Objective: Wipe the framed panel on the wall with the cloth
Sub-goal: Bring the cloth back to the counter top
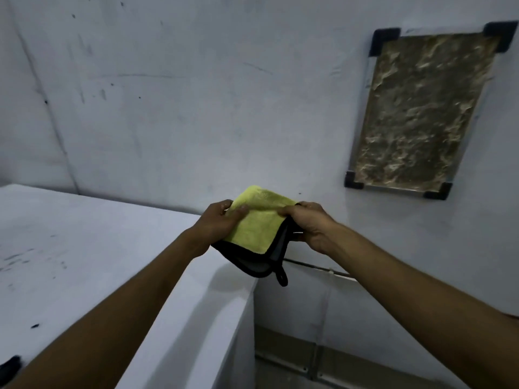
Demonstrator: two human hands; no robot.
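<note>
**Cloth held in both hands, panel not yet touched**

The left hand [222, 221] pinches the left edge of the cloth [257, 231], with the thumb on top of the yellow side. The right hand [307, 224] grips the right edge, its fingers curled around the fabric. Between them the cloth hangs folded: yellow face up, a grey layer with black trim below, and a small black loop [282, 276] hanging at the lowest corner.

The cloth looks soft and light, probably microfibre, so it will bend and sag wherever it is not supported. I think it is better to bunch or fold it into the palm of one hand than to hold it by an edge.

The framed panel [421, 113] is on the wall [182, 108], up and to the right of the hands and well apart from them. It has black corner pieces and a rough, mottled surface, which may catch the fibres. Below the left arm there is a white ledge [84, 248].
</note>
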